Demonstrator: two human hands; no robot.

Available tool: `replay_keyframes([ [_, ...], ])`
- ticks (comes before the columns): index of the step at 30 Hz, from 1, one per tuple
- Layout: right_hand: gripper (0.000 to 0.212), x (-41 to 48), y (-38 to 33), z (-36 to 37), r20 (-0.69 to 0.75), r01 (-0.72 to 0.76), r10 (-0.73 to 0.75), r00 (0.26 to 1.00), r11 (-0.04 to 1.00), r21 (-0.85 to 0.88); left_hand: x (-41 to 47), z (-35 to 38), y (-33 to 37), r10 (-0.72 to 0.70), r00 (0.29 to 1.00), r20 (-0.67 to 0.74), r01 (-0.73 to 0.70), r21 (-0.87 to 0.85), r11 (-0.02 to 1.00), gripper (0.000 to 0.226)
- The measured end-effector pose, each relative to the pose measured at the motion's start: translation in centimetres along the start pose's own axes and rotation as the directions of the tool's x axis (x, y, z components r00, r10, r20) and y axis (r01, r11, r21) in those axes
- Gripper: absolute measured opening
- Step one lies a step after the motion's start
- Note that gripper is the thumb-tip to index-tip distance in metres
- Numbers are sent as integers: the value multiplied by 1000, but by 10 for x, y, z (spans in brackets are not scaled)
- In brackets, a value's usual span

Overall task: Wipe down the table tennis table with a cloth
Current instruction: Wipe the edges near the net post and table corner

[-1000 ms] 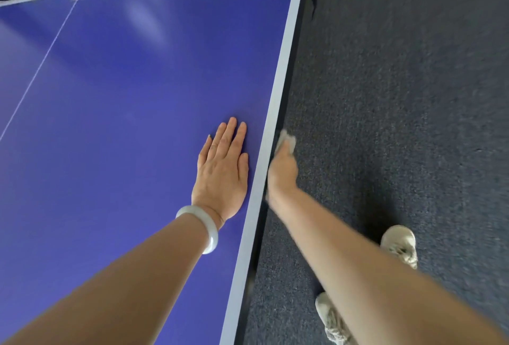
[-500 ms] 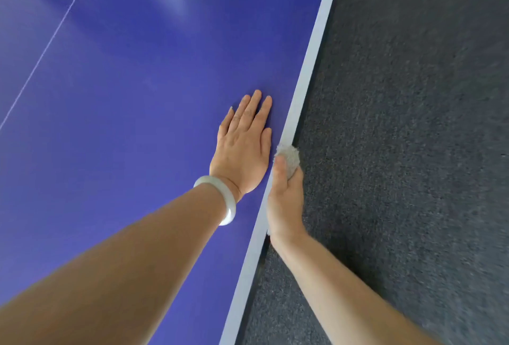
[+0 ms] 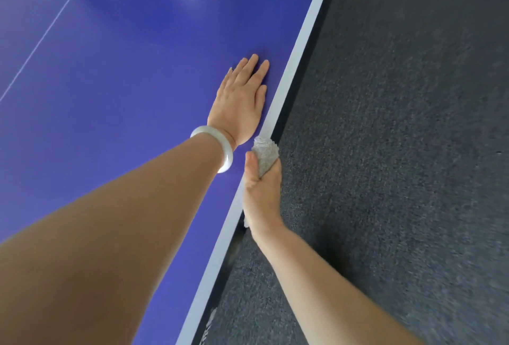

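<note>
The blue table tennis table fills the left of the view, its white side line running diagonally along the right edge. My left hand lies flat, fingers straight, on the blue top just inside that line; a pale bangle circles the wrist. My right hand is at the table's side edge and grips a bunched grey cloth, pressed against the edge just behind my left hand's heel.
Dark grey carpet covers the floor to the right of the table. A thin white centre line crosses the table top at the upper left.
My right hand has slid the cloth back toward me along the table's side edge. The view has shifted, and the net, the orange thing and my shoes have left the frame.
</note>
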State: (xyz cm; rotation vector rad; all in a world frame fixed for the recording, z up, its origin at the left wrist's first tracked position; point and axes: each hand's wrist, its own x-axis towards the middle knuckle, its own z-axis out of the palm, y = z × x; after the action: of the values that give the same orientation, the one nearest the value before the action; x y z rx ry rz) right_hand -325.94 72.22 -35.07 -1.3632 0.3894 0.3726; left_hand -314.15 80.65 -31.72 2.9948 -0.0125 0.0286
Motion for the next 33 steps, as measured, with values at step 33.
replay_keyframes([
  [33,72,-49,4,-6,146,-183,177,973,982,33,-230,-10,-10,-160,987,19,160,-43,986,54],
])
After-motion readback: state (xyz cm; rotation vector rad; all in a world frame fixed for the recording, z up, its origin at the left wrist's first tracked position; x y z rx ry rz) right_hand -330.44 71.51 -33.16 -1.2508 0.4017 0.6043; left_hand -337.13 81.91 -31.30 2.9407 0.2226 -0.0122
